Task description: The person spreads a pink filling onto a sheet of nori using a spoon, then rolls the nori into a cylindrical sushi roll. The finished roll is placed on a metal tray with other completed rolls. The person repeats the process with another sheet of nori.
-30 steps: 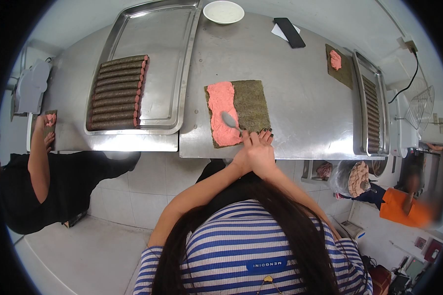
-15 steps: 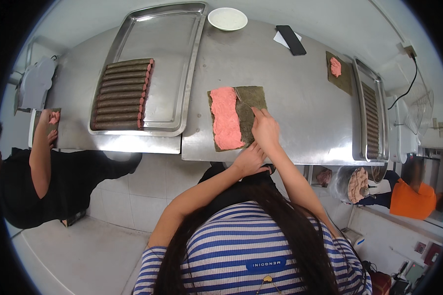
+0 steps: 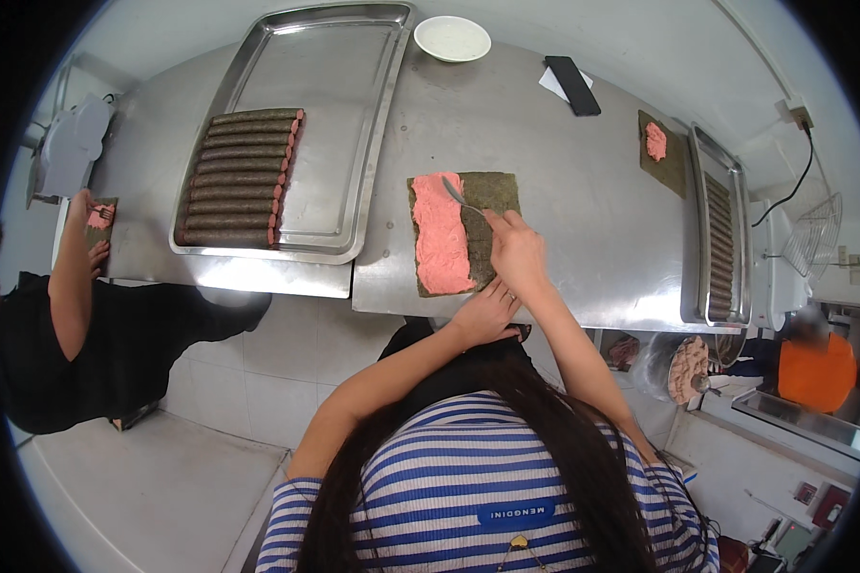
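Observation:
My right hand is closed on the handle of a metal spoon, whose bowl lies near the top of a pink paste strip. The paste covers the left part of a dark green seaweed sheet on the steel table; the right part is bare. My left hand is lower, just below my right hand, with fingers extended at the sheet's lower right edge and partly hidden.
A steel tray holds several seaweed rolls at left; another tray stands right. A white bowl, black phone and second sheet lie behind. Co-workers appear at left and right.
Since a second ago my right hand has moved up with the spoon, from low on the paste to near its top. My left hand has shifted slightly from under it.

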A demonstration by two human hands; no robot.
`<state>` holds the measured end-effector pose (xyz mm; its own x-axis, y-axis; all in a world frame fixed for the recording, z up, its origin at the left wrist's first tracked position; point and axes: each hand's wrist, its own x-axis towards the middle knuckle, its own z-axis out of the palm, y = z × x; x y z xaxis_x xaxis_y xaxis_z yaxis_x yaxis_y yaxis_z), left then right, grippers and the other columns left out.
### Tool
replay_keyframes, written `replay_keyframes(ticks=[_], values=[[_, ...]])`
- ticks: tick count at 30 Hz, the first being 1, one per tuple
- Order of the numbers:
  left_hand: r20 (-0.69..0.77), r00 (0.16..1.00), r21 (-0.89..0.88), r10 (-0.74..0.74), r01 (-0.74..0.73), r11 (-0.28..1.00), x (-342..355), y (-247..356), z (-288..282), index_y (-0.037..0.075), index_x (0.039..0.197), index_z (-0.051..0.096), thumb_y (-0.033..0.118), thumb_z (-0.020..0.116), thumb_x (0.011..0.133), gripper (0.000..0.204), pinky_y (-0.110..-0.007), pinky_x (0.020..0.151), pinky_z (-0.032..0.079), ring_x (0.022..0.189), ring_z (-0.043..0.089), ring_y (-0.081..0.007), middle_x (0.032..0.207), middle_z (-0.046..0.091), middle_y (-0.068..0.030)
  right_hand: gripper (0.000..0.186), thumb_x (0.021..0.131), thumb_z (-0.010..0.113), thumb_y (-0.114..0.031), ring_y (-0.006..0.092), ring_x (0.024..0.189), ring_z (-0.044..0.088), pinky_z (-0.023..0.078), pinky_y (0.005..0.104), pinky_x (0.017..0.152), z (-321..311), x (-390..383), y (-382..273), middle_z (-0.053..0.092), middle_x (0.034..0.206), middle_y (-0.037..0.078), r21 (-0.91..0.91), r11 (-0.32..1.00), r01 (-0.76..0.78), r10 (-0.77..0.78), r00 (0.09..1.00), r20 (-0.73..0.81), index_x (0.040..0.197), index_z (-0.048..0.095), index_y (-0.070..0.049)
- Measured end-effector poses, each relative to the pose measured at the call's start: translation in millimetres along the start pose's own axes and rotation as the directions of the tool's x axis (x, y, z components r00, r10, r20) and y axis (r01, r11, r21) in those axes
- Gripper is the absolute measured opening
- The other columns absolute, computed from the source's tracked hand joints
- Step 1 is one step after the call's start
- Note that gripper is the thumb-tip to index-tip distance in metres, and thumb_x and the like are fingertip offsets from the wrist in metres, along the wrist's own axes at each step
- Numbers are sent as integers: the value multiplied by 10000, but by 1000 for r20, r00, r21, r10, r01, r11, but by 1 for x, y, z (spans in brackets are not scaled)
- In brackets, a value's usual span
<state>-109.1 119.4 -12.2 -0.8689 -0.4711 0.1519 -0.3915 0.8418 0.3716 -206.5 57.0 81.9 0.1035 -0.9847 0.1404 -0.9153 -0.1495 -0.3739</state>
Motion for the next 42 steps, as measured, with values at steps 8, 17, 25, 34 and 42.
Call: replay_keyframes(ticks=[8, 17, 25, 34, 42], values=[[-164, 981, -20, 108, -112, 993, 0, -5, 17, -75, 1234, 488, 523, 605, 791, 753, -463, 1118, 237, 1244, 409, -389, 1238, 513, -242, 325, 756, 583, -62, 285, 712, 619, 502, 395, 599, -13, -34, -4, 558, 838, 79, -155, 975, 157, -138, 982, 128, 1070, 664, -91], [6, 999, 49, -36, 36, 998, 3, 4, -6, -59, 1318, 423, 516, 586, 817, 779, -448, 1099, 273, 1305, 364, -375, 1356, 428, -249, 333, 692, 609, -58, 235, 719, 589, 489, 373, 608, -47, -27, 33, 547, 784, 48, -9, 907, 422, -413, 891, 191, 1011, 694, -95], [-34, 999, 133, -10, 15, 991, 5, 4, -15, -65, 1363, 363, 538, 577, 817, 840, -433, 1123, 232, 1352, 304, -355, 1436, 339, -234, 299, 714, 586, -41, 249, 740, 597, 494, 386, 633, -38, 32, 57, 565, 777, 39, -1, 902, 432, -427, 891, 151, 974, 708, -123], [-4, 1000, 181, -23, 23, 983, 5, 6, -15, -55, 1380, 356, 555, 568, 812, 860, -434, 1130, 219, 1373, 277, -348, 1456, 326, -219, 280, 738, 594, -44, 251, 738, 603, 490, 386, 639, -44, 75, 58, 589, 792, 42, -11, 913, 408, -404, 909, 103, 978, 710, -132], [-24, 999, 169, -23, 27, 985, 5, 7, -11, -50, 1382, 357, 543, 558, 825, 838, -434, 1132, 218, 1380, 266, -344, 1464, 315, -215, 274, 737, 609, -29, 251, 695, 598, 485, 370, 621, -35, 66, 62, 591, 776, 41, 108, 876, 470, -482, 857, 181, 960, 725, -138]])
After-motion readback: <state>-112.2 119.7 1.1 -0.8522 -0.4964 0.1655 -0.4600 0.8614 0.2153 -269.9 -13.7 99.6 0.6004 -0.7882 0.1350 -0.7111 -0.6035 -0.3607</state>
